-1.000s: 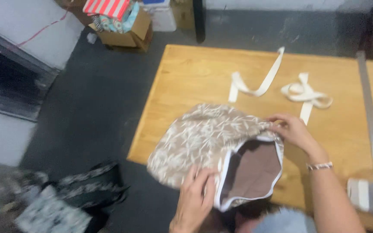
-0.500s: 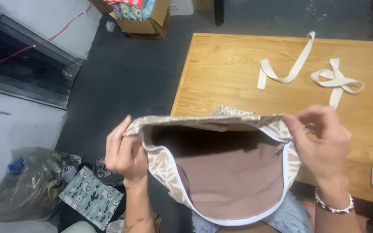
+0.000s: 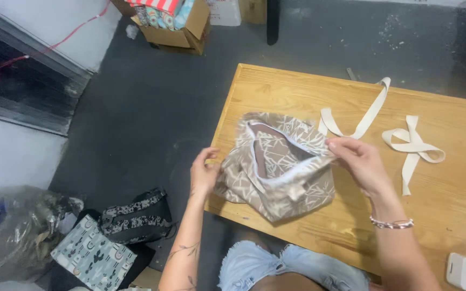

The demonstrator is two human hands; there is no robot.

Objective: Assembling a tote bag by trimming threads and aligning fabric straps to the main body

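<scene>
Lowered since the earlier frame, the bag now rests on the worktop at its left front corner, where half a second ago it was held up open toward the camera with the lining facing up. Its mouth has narrowed to a slit, and both hands have shifted to its two sides.

Largest is the wooden worktop, cut off at the right and bottom of the view. On it the patterned beige bag lies crumpled, its long axis running from left to right between the hands, the white-edged opening slanting across the top. Two cream straps lie apart from it toward the far right.

Each hand is about equally near. The left hand is at the bag's left edge, overhanging the worktop's side; its fingers seem closed on the fabric, though the grip itself is hidden behind the cloth. The right hand pinches the rim at the bag's right end, fingers together on the white edge.

A pale object at the front right corner is cut off and cannot be made out.
</scene>
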